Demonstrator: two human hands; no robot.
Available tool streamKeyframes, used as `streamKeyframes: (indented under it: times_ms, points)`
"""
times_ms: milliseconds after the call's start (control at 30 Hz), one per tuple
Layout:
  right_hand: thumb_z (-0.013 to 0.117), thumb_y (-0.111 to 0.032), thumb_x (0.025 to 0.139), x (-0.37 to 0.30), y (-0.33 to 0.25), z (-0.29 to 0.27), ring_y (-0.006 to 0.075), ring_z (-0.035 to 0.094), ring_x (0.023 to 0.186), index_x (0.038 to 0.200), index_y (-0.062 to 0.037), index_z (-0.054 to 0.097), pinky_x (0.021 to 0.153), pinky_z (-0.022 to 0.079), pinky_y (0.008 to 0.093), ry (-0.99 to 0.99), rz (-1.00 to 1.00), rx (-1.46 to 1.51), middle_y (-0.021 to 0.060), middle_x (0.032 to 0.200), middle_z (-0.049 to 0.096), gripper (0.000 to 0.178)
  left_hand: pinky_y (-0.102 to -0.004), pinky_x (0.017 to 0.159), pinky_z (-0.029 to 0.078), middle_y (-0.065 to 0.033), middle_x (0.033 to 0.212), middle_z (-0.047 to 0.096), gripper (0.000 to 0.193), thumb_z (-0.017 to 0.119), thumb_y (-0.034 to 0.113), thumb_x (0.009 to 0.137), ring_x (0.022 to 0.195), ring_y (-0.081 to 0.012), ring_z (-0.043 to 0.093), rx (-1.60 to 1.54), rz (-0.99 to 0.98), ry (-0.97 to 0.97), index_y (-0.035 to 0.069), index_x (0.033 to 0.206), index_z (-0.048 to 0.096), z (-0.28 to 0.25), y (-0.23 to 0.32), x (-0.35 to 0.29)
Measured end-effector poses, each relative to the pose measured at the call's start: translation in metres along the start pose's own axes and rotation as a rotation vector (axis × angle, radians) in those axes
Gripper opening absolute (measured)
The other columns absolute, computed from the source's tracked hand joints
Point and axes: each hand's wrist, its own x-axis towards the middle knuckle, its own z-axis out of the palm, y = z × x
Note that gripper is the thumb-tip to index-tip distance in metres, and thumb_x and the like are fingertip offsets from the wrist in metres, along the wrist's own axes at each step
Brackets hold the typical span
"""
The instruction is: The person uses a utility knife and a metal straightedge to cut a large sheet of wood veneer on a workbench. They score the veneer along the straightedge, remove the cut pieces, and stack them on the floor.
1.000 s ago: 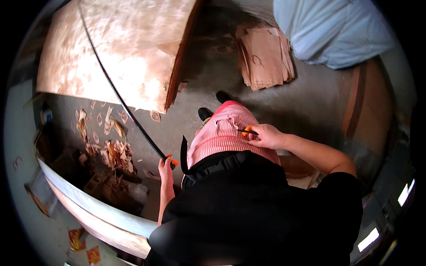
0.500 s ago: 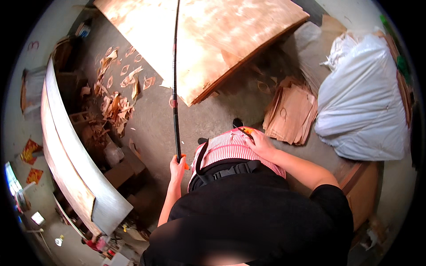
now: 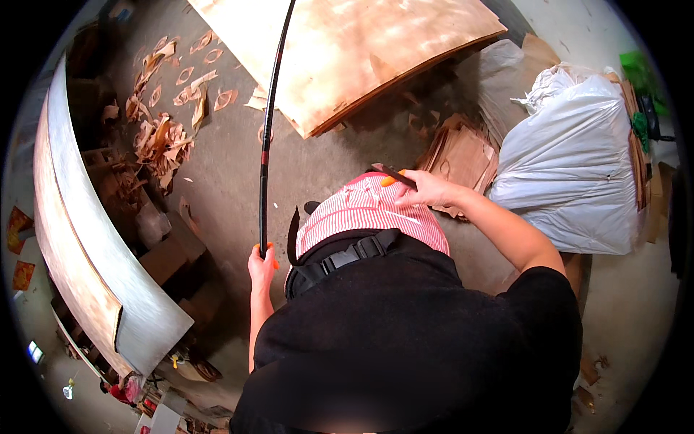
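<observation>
My left hand (image 3: 262, 264) grips the lower end of a long, thin black pole (image 3: 266, 145), which rises past the top of the picture and leans slightly right. My right hand (image 3: 428, 189) is closed on a short, narrow, dark flat tool (image 3: 390, 175); its exact kind is hard to make out. Orange covers show on fingers of both hands. The right hand is over the red-and-white striped apron (image 3: 369, 210) at my front. A black strap with a buckle (image 3: 350, 255) crosses my waist.
Ahead stands a broad stack of thin wood sheets (image 3: 361, 65). To the right are a pile of veneer pieces (image 3: 463, 155) and a large white plastic-wrapped bundle (image 3: 567, 170). Veneer scraps (image 3: 163, 145) litter the floor at left, beside a long curved-looking panel (image 3: 108, 239).
My right hand has lifted from the apron, showing more of the dark tool. The pole leans more to the right at its top, still in my left hand. The whole view has shifted.
</observation>
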Motion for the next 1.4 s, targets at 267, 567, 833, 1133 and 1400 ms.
streamKeyframes:
  times_ms: [267,567,833,1133,1400]
  points:
    - [0.064,-0.009,0.071,0.042,-0.057,0.082,0.0143,0.058,0.076,0.108,-0.0046,0.053,0.071,0.045,0.0278,-0.162,-0.174,-0.16,0.0062,0.081,0.06,0.039,-0.0253,0.045,0.04,-0.0039,0.056,0.054,0.02,0.055,0.021,0.079,0.044,-0.011,0.053,0.093,0.101,0.006,0.003,0.089,0.057,-0.056,-0.03,0.004]
    - [0.055,-0.012,0.069,0.106,-0.126,0.166,0.0286,0.059,0.072,0.091,-0.0078,0.056,0.063,0.045,0.0387,-0.088,-0.237,-0.773,0.0101,0.073,0.06,0.023,-0.0267,0.046,0.042,-0.0054,0.055,0.054,0.019,0.056,0.019,0.076,0.044,-0.0127,0.054,0.157,0.116,0.135,0.005,0.09,0.058,-0.132,-0.083,0.016]
    - [0.061,-0.011,0.07,0.198,-0.162,0.206,0.0183,0.058,0.063,0.098,-0.0053,0.056,0.061,0.046,0.0293,-0.17,-0.266,-0.635,0.0105,0.07,0.059,0.029,-0.0243,0.051,0.043,-0.0064,0.058,0.057,0.014,0.06,0.01,0.067,0.053,-0.0093,0.052,-0.167,0.184,0.433,0.001,0.078,0.062,-0.183,-0.137,0.033]
    - [0.064,-0.011,0.069,0.333,-0.288,0.301,0.0161,0.059,0.067,0.099,-0.0043,0.057,0.062,0.046,0.0285,-0.514,-0.102,-0.64,0.0084,0.074,0.062,0.031,-0.0305,0.049,0.045,-0.0134,0.057,0.055,0.02,0.062,0.015,0.057,0.05,-0.0249,0.055,-0.048,0.203,0.609,0.005,0.073,0.065,-0.321,-0.16,0.01]
    - [0.06,-0.014,0.071,0.405,-0.394,0.395,0.0258,0.06,0.065,0.096,-0.0061,0.058,0.059,0.047,0.0323,-0.68,-0.342,-1.085,0.0121,0.072,0.06,0.026,-0.0333,0.05,0.045,-0.013,0.057,0.055,0.017,0.062,0.014,0.055,0.051,-0.0271,0.055,-0.099,0.18,0.92,0.003,0.068,0.064,-0.412,-0.192,0.006]
